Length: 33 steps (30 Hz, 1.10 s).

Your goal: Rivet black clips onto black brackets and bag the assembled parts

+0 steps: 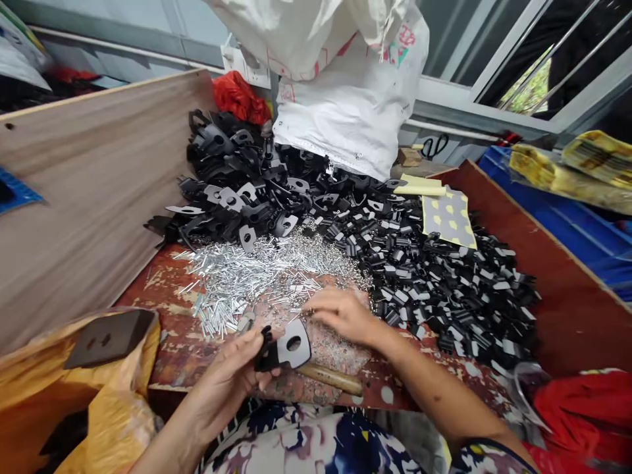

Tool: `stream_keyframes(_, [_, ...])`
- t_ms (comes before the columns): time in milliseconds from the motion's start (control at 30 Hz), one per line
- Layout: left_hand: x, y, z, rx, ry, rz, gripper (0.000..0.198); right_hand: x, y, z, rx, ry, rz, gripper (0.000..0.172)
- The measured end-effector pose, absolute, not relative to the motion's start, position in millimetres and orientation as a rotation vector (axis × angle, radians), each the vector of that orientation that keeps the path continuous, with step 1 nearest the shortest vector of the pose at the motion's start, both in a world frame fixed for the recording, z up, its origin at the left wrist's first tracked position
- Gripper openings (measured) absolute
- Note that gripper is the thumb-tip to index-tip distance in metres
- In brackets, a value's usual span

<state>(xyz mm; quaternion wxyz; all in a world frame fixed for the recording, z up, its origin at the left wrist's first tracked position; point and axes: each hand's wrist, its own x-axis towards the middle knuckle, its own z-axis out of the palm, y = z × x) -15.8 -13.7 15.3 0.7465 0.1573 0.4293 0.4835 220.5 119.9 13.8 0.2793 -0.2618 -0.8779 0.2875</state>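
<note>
My left hand [237,372] is closed on a black plastic clip [289,349] with a flat grey face and an oval hole, held tilted above the near edge of the table. My right hand [343,316] reaches in from the right, its fingers stretched towards the near edge of a heap of small metal pins [247,266]; no object shows in them. Small springs [345,266] lie heaped at the right of the pins. Below the clip, a wooden handle [333,380] rests on the table, its other end hidden.
Black clips with grey faces [230,197] pile up at the back left. Smaller black parts [439,276] spread over the right side. A white sack [345,99] stands behind. Wooden boards [99,191] flank the worn red table [172,349]; a yellow bag [118,408] sits front left.
</note>
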Motion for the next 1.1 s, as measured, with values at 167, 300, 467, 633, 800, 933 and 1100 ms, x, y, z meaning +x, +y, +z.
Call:
stream_keyframes(167, [-19.1,-23.8,9.8,0.308,1.053,1.102,0.034,261.6,211.7,23.2,-1.366,-2.408,0.162,0.026])
stream_keyframes(300, [-22.3,-28.8,3.4,0.313,1.133,1.108,0.032,259.4,234.7,13.3,-1.415,-2.498,0.102,0.013])
stream_keyframes(467, [-23.3,-33.8,4.8,0.277,1.212,1.130,0.032,260.9,237.1,-1.4,-1.497,-2.389,0.120,0.027])
stream_keyframes(633, [-24.7,-33.8,7.0,0.328,1.180,1.103,0.034,269.3,234.5,5.2,-1.508,-2.139,0.111,0.027])
stream_keyframes(800, [-18.0,-27.7,3.7,0.416,1.221,1.155,0.031,245.4,172.6,18.8,-1.152,-1.886,0.249,0.020])
stream_keyframes(933, [0.4,-15.9,10.2,0.529,1.149,1.156,0.028,206.9,104.1,18.3,-0.940,-2.001,0.534,0.018])
stream_keyframes(1100, [17.3,-5.8,20.6,0.570,0.997,1.196,0.025,179.2,61.1,15.3,-0.863,-2.042,0.610,0.030])
